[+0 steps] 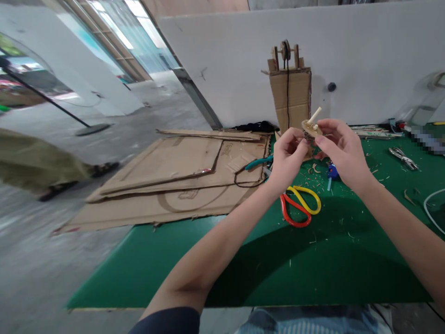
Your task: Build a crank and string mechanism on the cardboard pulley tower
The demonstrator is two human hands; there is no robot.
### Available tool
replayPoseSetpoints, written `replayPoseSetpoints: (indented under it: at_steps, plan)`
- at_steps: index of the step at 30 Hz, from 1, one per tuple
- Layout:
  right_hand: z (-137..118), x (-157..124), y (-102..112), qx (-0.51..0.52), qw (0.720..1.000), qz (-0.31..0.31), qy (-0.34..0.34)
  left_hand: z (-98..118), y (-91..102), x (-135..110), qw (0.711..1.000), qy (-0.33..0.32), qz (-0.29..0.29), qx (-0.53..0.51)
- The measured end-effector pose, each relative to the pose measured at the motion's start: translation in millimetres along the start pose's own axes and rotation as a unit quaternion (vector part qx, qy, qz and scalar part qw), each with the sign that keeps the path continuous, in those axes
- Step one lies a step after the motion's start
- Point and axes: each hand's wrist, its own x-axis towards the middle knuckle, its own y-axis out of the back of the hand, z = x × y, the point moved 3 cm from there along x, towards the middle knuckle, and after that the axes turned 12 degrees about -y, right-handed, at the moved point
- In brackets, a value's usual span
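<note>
Both of my hands hold a small round cardboard wheel [310, 129] with a pale stick standing out of its face. My left hand [289, 150] pinches its left edge between thumb and fingers. From the other side, my right hand [339, 146] grips it with thumb and forefinger. Behind them stands a cardboard tower [290, 97] topped by a pulley [285, 49] with a black cord hanging down. Under my hands lie scissors [301, 204] with one red and one yellow handle. A blue glue gun-like object [333, 171] is partly hidden by my right hand.
Stacked cardboard sheets [167, 162] cover the left of the green table [278, 269]. Teal-handled pliers [259, 162] lie on them. A metal tool [403, 158] and scraps lie to the right. A white panel [225, 69] rises behind. A person's leg [38, 162] shows at far left.
</note>
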Motion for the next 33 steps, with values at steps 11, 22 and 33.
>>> replayPoseSetpoints:
  at_steps: [11,22,33]
  plan:
    - [-0.7,1.3,9.7,-0.126,0.989,0.063,0.037,-1.2,0.9,-1.1,0.998,-0.021,-0.037,0.046]
    - [0.9,1.2,12.3,-0.142,0.986,0.064,0.054,-1.3,2.5,0.7,0.997,-0.020,-0.040,0.064]
    - [9.9,5.7,10.1,-0.128,0.989,0.060,0.039,-0.8,5.8,3.9,0.996,-0.017,-0.051,0.069]
